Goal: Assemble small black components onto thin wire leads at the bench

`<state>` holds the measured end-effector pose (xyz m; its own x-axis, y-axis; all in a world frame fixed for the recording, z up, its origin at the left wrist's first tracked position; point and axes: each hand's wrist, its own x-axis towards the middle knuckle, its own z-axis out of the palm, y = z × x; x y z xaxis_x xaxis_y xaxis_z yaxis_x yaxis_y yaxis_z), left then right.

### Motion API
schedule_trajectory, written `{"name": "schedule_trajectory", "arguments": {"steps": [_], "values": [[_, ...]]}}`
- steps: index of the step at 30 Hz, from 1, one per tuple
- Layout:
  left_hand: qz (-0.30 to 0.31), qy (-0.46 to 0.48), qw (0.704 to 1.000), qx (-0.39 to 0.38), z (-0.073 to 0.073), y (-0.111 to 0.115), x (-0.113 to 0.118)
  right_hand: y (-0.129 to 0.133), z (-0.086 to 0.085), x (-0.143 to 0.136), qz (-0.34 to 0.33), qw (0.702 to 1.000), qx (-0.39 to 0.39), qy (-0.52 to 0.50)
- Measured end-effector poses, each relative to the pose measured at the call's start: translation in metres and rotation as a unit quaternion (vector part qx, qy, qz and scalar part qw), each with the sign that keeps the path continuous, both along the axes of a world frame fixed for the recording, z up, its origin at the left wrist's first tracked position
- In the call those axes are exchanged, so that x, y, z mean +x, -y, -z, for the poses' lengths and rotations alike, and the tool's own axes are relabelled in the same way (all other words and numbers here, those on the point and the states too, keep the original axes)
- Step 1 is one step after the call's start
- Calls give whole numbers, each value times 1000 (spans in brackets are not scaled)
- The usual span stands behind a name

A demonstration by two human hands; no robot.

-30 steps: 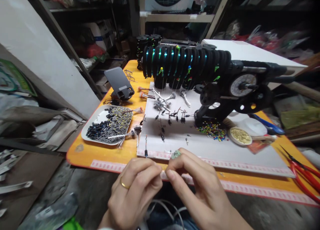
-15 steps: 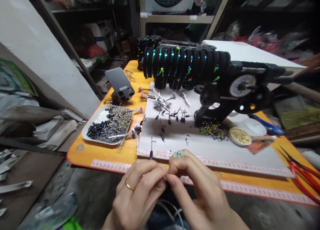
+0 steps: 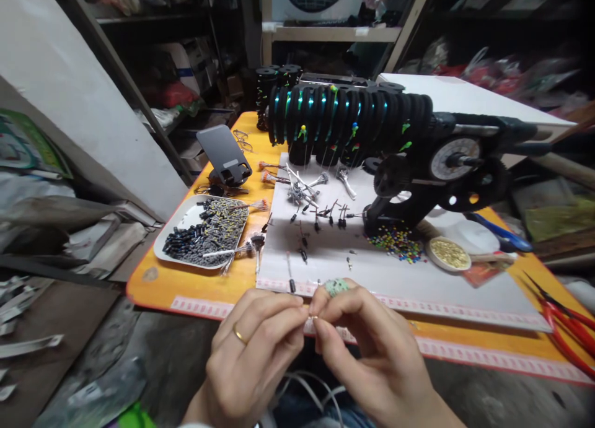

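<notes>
My left hand [image 3: 258, 353], with a gold ring on one finger, is closed in a pinch at the table's near edge. Opposite it, my right hand [image 3: 376, 338] is closed too, thumb against index finger, with a green speckled wrap [image 3: 336, 286] around one finger. Between the two sets of fingertips shows a tiny shiny piece [image 3: 313, 318], too small to name. Just beyond the left fingers, a black cylindrical bit [image 3: 292, 285] with a thin stem lies on the white board [image 3: 320, 270]. Several similar black pieces [image 3: 331, 220] lie farther back.
A white tray [image 3: 160, 245] of small grey and black cylinders stands left, beside a phone stand [image 3: 223, 155]. A black machine with line-wound spools [image 3: 348, 121] spans the back. Coloured beads [image 3: 397, 243], a dish of gold bits [image 3: 449, 254] and red-handled pliers [image 3: 564, 329] are right.
My fingertips have drawn slightly apart, and the tiny shiny piece shows between them. The black bit with the stem now lies a little farther right and more tilted.
</notes>
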<state>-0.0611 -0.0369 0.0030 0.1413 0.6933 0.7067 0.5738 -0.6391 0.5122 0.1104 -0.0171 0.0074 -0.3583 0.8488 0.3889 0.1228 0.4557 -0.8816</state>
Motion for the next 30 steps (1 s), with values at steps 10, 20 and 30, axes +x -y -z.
{"name": "schedule_trajectory", "arguments": {"steps": [10, 20, 30], "values": [[57, 128, 989, -54, 6, -2, 2, -2, -3, 1, -4, 994, -87, -64], [78, 268, 948, -152, 8, 1, 11, 0, -4, 1, 1, 994, -95, -49], [119, 462, 849, -228, 8, -1, 20, -4, -5, -5, -39, 943, -240, -227]]}}
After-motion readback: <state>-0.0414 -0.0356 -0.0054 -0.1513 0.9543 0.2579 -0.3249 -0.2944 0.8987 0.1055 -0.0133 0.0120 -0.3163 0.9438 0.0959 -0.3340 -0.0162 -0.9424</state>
